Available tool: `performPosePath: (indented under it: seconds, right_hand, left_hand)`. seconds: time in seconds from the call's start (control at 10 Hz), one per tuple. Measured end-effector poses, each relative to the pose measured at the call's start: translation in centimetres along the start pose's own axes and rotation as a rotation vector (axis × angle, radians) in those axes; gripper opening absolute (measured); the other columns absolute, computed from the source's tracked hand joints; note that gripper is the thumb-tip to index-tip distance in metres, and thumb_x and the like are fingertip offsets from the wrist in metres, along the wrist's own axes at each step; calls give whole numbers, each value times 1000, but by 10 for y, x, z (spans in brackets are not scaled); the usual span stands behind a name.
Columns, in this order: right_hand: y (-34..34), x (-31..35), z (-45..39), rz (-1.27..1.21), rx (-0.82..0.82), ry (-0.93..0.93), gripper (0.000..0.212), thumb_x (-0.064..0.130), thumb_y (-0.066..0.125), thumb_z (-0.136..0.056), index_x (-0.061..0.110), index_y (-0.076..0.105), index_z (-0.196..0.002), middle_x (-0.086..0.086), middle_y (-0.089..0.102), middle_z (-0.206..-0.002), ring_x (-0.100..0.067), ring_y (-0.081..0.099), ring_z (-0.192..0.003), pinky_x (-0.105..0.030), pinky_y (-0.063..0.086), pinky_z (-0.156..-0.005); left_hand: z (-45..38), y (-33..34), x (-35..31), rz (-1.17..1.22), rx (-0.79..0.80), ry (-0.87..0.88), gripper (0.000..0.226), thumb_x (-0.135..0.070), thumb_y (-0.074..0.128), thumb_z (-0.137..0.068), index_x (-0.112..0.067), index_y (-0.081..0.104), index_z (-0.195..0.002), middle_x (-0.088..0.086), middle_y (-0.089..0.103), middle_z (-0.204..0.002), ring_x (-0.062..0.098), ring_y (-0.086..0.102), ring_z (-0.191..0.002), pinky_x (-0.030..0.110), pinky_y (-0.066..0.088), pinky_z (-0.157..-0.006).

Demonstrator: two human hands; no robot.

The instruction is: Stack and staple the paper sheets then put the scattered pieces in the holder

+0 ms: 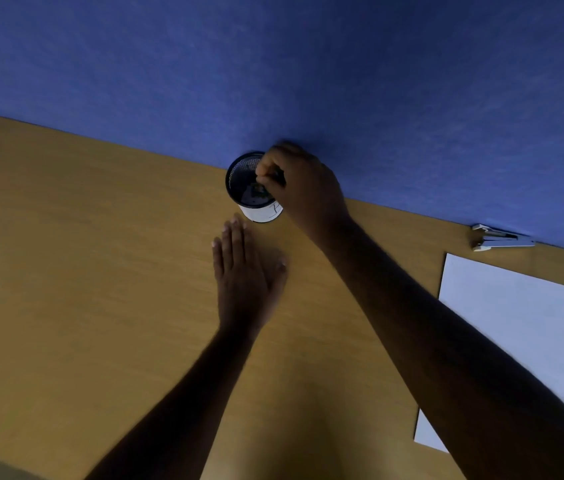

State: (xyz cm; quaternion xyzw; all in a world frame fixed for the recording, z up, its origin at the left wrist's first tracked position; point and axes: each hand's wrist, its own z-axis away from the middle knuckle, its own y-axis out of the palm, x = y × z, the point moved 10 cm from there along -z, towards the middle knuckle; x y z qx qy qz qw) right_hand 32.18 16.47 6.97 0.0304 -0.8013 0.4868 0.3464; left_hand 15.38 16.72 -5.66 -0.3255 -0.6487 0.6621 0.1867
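Head view, desk: right hand point(303, 188) curled over mesh holder point(251, 188) by the wall, perhaps pinching a small piece; left hand point(247, 271) flat, fingers straight, on desk point(100, 271); paper sheets point(512, 323) stacked at right beside stapler point(500, 238); risk: knuckles tipping holder, spilling pieces.

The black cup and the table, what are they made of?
The holder looks like black metal mesh, since its wall shows a fine grid; a white label wraps its lower part. The table looks like wood or wood-look laminate: matte, tan, faint grain.

Blue wall point(308, 64) (textured), wooden desk point(83, 254) — dim light
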Motion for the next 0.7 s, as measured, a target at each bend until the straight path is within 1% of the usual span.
performPosePath:
  seconds: [0.2, 0.3, 0.4, 0.5, 0.6, 0.7]
  right_hand:
    - [0, -5, -6, -45, 17, 32, 6, 23, 65, -95, 20, 70, -95, 9, 75, -94, -15, 72, -86, -39, 58, -69]
    - [0, -11, -6, -106, 21, 72, 10, 23, 61, -98, 19, 71, -100, 10, 77, -96, -12, 74, -89, -38, 60, -72]
    - [-2, -16, -5, -140, 15, 89, 18, 31, 62, -98, 18, 71, -107, 9, 78, -100, -10, 74, -94, -39, 61, -75]
    - [-6, -19, -3, -178, 1, 98, 20, 31, 73, -91, 18, 72, -105, 11, 77, -100, -4, 71, -94, -26, 58, -76]
    - [-12, -24, 0, -329, -58, 138, 18, 25, 72, -94, 12, 75, -105, 7, 77, -100, 1, 67, -93, -5, 45, -73]
    - [-25, -17, 8, -424, -122, 100, 20, 14, 60, -101, 5, 71, -115, -1, 76, -109, -3, 68, -101, -4, 46, -79]
  left_hand:
    - [-2, 0, 0, -8, -5, 2, 90, -61, 43, -101, 2, 26, -164, 18, 23, -175, 32, 16, -165, 53, 13, -134]
    - [-2, 0, 1, 1, 15, 1, 90, -62, 40, -101, 1, 24, -164, 17, 21, -175, 31, 14, -165, 52, 11, -135]
    - [-2, -2, 0, 10, -1, 7, 89, -60, 45, -101, 2, 27, -163, 18, 23, -175, 32, 16, -165, 53, 13, -134]
    - [-1, -4, -1, 20, -7, 8, 89, -59, 46, -101, 2, 27, -163, 19, 23, -175, 32, 16, -165, 53, 14, -134]
    - [-2, -6, -3, 36, -3, 13, 91, -60, 45, -100, 1, 25, -164, 18, 21, -175, 32, 15, -165, 53, 14, -134]
    - [-2, -7, -2, 51, -8, 4, 91, -61, 44, -100, 1, 25, -164, 18, 21, -175, 32, 16, -165, 53, 14, -134]
